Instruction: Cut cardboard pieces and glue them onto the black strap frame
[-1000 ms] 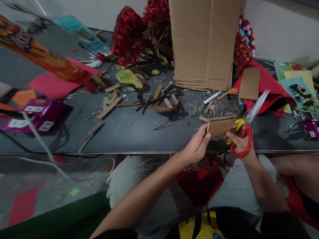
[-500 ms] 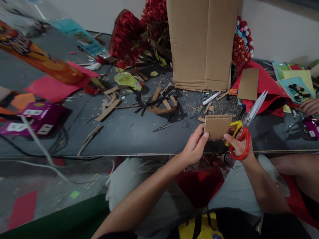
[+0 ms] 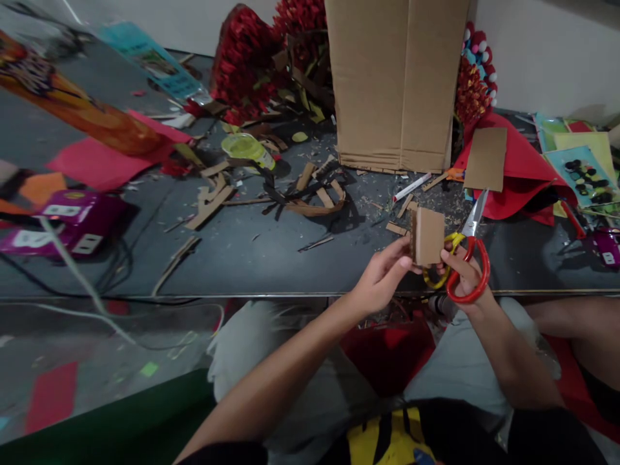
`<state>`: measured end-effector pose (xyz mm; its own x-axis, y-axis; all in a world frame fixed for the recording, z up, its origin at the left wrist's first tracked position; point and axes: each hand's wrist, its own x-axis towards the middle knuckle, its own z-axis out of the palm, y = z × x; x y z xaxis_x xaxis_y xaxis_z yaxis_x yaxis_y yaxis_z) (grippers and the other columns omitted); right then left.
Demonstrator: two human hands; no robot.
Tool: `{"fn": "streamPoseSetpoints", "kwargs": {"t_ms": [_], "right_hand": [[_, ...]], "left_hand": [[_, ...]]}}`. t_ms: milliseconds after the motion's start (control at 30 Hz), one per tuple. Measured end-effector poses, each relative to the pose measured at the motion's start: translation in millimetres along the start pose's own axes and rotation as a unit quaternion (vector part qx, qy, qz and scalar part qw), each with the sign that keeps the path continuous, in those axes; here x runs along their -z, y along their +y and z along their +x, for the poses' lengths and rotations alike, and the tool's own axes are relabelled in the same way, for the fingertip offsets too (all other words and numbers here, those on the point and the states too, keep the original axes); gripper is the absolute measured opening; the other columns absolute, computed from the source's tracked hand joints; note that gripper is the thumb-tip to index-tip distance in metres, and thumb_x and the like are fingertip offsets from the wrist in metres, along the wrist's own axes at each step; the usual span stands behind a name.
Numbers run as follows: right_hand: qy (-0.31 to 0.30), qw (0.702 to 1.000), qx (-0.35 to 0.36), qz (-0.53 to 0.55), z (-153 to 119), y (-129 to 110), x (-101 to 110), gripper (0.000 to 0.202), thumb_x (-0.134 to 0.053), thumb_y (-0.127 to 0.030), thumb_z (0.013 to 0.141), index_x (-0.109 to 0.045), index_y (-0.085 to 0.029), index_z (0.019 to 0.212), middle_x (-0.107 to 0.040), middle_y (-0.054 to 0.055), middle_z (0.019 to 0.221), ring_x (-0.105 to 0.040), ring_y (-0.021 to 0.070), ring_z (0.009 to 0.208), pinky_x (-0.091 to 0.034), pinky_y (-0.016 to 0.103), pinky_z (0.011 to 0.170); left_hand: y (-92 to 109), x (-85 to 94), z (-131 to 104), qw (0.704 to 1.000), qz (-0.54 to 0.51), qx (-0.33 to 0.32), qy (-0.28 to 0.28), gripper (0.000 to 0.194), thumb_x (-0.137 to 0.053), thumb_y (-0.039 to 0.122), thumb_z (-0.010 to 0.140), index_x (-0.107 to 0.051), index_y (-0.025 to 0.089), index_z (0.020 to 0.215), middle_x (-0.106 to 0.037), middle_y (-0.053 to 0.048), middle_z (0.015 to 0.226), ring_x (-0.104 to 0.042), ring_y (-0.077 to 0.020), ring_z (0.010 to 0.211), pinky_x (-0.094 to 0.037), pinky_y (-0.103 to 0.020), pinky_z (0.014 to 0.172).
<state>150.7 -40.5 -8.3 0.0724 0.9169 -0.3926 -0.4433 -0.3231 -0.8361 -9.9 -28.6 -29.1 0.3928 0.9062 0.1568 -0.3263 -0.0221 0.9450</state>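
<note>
Between my two hands, just above the table's front edge, is a small piece of cardboard [image 3: 430,236], turned so that its thick left edge shows. My left hand [image 3: 386,274] grips that left edge with thumb and fingers. My right hand [image 3: 465,271] pinches the lower right of the cardboard and also carries scissors [image 3: 478,258] with one red and one yellow handle. The scissor blades point up and away, close together, near a loose brown cardboard rectangle [image 3: 485,158]. Some right-hand fingers are hidden behind the handles.
A tall cardboard box [image 3: 397,84] stands at the back. Cardboard scraps [image 3: 213,203], a white marker [image 3: 411,187] and a yellow-green cup [image 3: 248,152] lie on the dark table [image 3: 252,265]. A purple box [image 3: 80,223] with cables sits left. Red sheets [image 3: 527,171] lie right.
The cardboard piece has turned from facing me flat to showing its left edge. The scissors have shifted slightly, with their blades lower. The other person's hand at the far right has gone from view.
</note>
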Motion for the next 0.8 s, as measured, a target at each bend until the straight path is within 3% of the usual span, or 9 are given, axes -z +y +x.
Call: {"fn": "streamPoseSetpoints", "kwargs": {"t_ms": [100, 200, 333, 467, 567, 667, 800], "right_hand": [[-0.012, 1.000, -0.009, 0.001, 0.6, 0.4, 1.2, 0.043, -0.083, -0.037, 0.052, -0.051, -0.022, 0.077, -0.055, -0.006, 0.061, -0.052, 0.0088, 0.052, -0.045, 0.023, 0.050], [-0.006, 1.000, 0.008, -0.015, 1.2, 4.8, 1.5, 0.042, -0.081, -0.037, 0.054, -0.050, -0.022, 0.077, -0.055, -0.007, 0.061, -0.052, 0.0092, 0.051, -0.046, 0.024, 0.049], [0.013, 0.997, 0.065, -0.041, 0.5, 9.1, 0.5, 0.039, -0.079, -0.034, 0.058, -0.048, -0.022, 0.078, -0.057, -0.007, 0.063, -0.055, 0.0091, 0.052, -0.047, 0.023, 0.050], [0.040, 0.992, 0.107, -0.049, -1.1, 8.2, -2.0, 0.039, -0.078, -0.033, 0.058, -0.046, -0.023, 0.078, -0.057, -0.008, 0.064, -0.056, 0.0085, 0.050, -0.048, 0.023, 0.051], [0.069, 0.986, 0.141, -0.060, -4.2, 9.6, -4.4, 0.041, -0.078, -0.033, 0.059, -0.044, -0.024, 0.079, -0.058, -0.008, 0.064, -0.057, 0.0095, 0.050, -0.049, 0.024, 0.053], [0.094, 0.970, 0.193, -0.115, -10.4, 16.7, -6.6, 0.038, -0.077, -0.035, 0.062, -0.045, -0.025, 0.079, -0.057, -0.006, 0.065, -0.058, 0.0125, 0.052, -0.051, 0.029, 0.054], [0.121, 0.926, 0.285, -0.214, -20.2, 31.0, -8.8, 0.026, -0.075, -0.039, 0.067, -0.053, -0.024, 0.067, -0.056, 0.001, 0.069, -0.060, 0.0192, 0.071, -0.051, 0.036, 0.068]], "left_hand": [[6.7, -0.7, -0.8, 0.995, 0.095, -0.005, -0.032, 0.046, -0.058, 0.050, 0.083, -0.061, 0.015, 0.113, -0.075, -0.010, 0.089, -0.071, -0.0216, 0.081, -0.056, -0.030, 0.077], [8.3, -0.7, -1.4, 0.986, 0.167, -0.013, 0.003, 0.033, -0.058, 0.045, 0.085, -0.067, 0.017, 0.101, -0.076, -0.008, 0.082, -0.071, -0.0196, 0.070, -0.056, -0.027, 0.067], [5.3, -0.3, -1.9, 0.983, 0.183, -0.023, 0.020, 0.030, -0.050, 0.041, 0.089, -0.069, 0.017, 0.091, -0.075, -0.006, 0.077, -0.070, -0.0169, 0.062, -0.054, -0.023, 0.059], [5.7, -1.7, -1.4, 0.988, 0.156, -0.011, 0.013, 0.031, -0.052, 0.043, 0.088, -0.069, 0.018, 0.094, -0.075, -0.006, 0.081, -0.071, -0.0181, 0.069, -0.055, -0.025, 0.065], [3.2, -4.9, -0.7, 0.997, 0.075, -0.008, 0.012, 0.038, -0.063, 0.048, 0.080, -0.066, 0.017, 0.103, -0.074, -0.008, 0.093, -0.071, -0.0213, 0.083, -0.056, -0.029, 0.074], [-5.9, -12.3, -1.8, 0.997, -0.027, 0.004, 0.071, 0.053, -0.077, 0.050, 0.064, -0.064, 0.018, 0.104, -0.073, -0.008, 0.098, -0.069, -0.0217, 0.085, -0.056, -0.031, 0.076], [-19.8, -29.3, -7.5, 0.982, -0.104, 0.026, 0.152, 0.060, -0.079, 0.060, 0.052, -0.066, 0.018, 0.092, -0.073, -0.007, 0.084, -0.069, -0.0218, 0.079, -0.056, -0.034, 0.076]]}}
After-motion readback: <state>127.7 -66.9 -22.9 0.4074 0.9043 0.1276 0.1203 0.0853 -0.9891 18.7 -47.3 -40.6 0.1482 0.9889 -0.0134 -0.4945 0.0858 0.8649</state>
